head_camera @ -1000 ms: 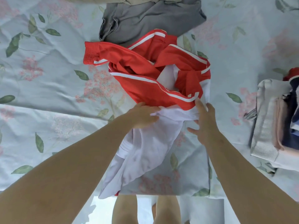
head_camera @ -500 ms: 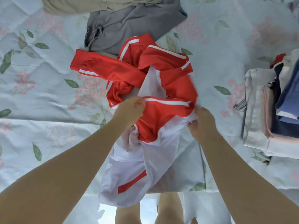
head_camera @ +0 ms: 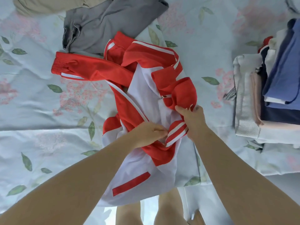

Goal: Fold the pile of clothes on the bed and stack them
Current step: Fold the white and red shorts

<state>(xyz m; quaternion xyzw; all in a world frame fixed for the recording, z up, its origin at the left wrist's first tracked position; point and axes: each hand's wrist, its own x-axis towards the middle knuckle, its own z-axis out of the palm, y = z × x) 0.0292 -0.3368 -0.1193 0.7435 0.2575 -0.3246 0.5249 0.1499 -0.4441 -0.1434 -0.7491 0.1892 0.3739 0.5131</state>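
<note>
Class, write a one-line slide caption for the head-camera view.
Left hand and right hand grip a crumpled red-and-white jacket on the floral bedspread; a folded stack sits to the right.

I can read no writing, label, brand or number from here. The red and white jacket (head_camera: 146, 88) carries only plain stripes, the folded stack (head_camera: 279, 75) at the bed's right edge shows bare cloth, and the bedsheet (head_camera: 40, 111) bears only a print of flowers and leaves.
</note>
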